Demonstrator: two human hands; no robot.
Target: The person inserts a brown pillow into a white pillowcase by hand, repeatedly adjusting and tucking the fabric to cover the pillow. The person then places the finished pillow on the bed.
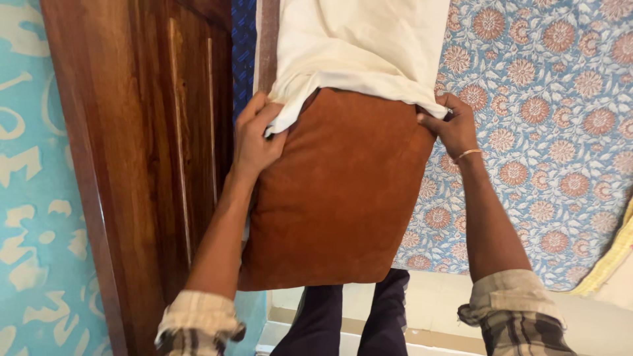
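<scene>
A rust-brown cushion [339, 198] is shown held upright at the centre of the view, its near edge level with the person's dark trousers [349, 316] and its far end covered by a cream fabric cover [359, 46]. The open hem of the cover is seen drawn partway over the cushion, so that only the far portion is enclosed and the larger brown portion is left bare. The left hand [254, 135] is closed on the left corner of the hem, the cloth being pinched between thumb and fingers against the cushion's left edge. The right hand [452, 125] is closed on the right corner of the hem at the cushion's right edge; a thin bangle [467, 155] is worn on that wrist. What is pinched beneath the right fingers appears to be cloth only, though the grip is partly hidden. Both forearms are bare below rolled plaid cuffs [198, 320]. A polished wooden headboard [148, 151] stands just left of the cushion, and a blue floral bedsheet [547, 132] is spread to the right.
</scene>
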